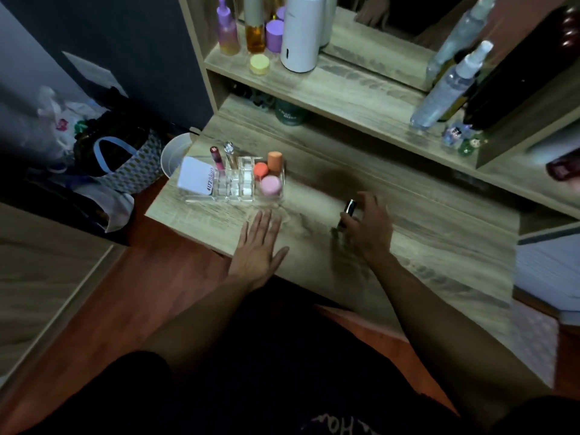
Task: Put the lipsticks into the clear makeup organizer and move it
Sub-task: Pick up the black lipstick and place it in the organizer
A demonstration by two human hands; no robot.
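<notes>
Your right hand fingers close around the dark lipstick: light, slick, so pinch mid-barrel; left hand lies flat, fingers together.

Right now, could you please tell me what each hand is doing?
Left hand: open, flat on the table, holding nothing.
Right hand: closed around a dark lipstick.

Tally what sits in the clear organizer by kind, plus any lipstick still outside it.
Inside the clear organizer:
Lip tubes: 2
Makeup sponges: 3
White card: 1
Outside, at the right hand:
Dark lipstick: 1
Total: 7
</notes>
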